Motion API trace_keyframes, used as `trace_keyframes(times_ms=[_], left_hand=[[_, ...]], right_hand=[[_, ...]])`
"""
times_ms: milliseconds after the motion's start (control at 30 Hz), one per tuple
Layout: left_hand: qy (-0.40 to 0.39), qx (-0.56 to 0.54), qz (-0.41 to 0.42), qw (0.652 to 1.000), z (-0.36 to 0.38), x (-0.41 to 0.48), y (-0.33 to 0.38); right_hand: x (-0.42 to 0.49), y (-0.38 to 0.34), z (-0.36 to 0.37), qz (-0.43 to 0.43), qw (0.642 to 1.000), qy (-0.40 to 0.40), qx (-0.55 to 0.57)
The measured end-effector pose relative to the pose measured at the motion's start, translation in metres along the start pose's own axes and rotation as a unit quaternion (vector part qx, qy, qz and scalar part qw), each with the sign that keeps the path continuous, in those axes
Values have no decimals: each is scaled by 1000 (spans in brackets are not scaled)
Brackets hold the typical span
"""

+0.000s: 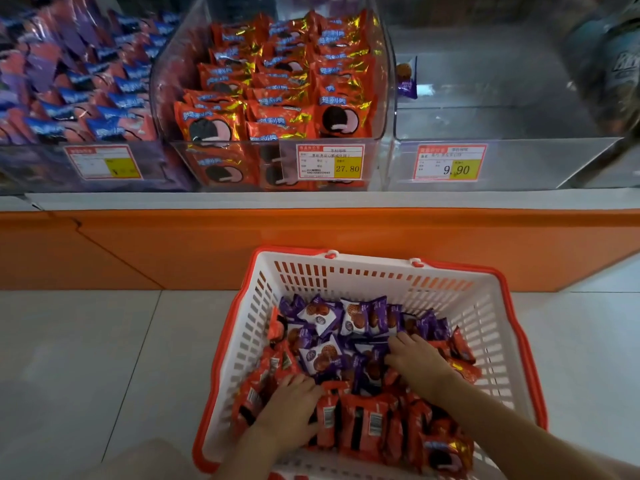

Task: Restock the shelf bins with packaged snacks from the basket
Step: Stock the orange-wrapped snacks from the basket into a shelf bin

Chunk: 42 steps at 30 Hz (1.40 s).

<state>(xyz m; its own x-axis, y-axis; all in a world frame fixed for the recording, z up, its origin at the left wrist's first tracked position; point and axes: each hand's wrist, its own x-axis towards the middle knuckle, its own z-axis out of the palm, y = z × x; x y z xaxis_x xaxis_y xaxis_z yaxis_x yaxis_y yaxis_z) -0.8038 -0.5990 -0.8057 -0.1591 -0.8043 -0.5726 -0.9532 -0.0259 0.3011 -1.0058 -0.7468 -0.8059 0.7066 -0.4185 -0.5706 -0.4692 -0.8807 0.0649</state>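
A white basket [481, 306] with an orange rim stands on the floor, filled with purple waffle packets [355, 318] at the back and orange cookie packets [363, 420] at the front. Both my hands are down inside it. My left hand [294, 400] lies on the orange packets at the left, fingers curled into them. My right hand [417, 358] rests among the purple packets, its fingers buried between them. On the shelf above, the middle clear bin [381, 161] is packed with orange packets [277, 88]. The right clear bin [502, 123] holds a single purple packet [407, 79].
A left bin [41, 161] is full of purple and pink packets. Price tags [330, 162] hang on the bin fronts. An orange plinth [173, 247] runs under the shelf. Pale floor tiles [104, 358] spread left of the basket. A blurred dark object [609, 64] sits at the top right.
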Motion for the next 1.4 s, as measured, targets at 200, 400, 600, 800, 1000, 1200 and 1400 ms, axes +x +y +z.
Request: trace_keyframes(times_ms=[200, 400, 600, 800, 1000, 1200, 1400], left_hand=[[40, -35, -11, 999, -16, -3, 12], [213, -135, -53, 966, -79, -16, 22], [349, -174, -52, 919, -148, -41, 43], [388, -234, -11, 891, -185, -67, 63], [355, -368, -5, 860, -207, -99, 80], [432, -525, 6, 733, -227, -117, 81], [424, -580, -22, 695, -243, -124, 82]], right_hand=[[-12, 2, -31, 75, 994, 31, 68], [-35, -5, -89, 115, 967, 120, 191], [-57, -21, -146, 133, 864, 228, 428], [-88, -30, -189, 54, 753, 191, 627], [-115, -39, -212, 16, 659, 167, 734], [-121, -40, -227, -24, 631, 229, 741], [-130, -35, -234, -94, 542, 228, 804]])
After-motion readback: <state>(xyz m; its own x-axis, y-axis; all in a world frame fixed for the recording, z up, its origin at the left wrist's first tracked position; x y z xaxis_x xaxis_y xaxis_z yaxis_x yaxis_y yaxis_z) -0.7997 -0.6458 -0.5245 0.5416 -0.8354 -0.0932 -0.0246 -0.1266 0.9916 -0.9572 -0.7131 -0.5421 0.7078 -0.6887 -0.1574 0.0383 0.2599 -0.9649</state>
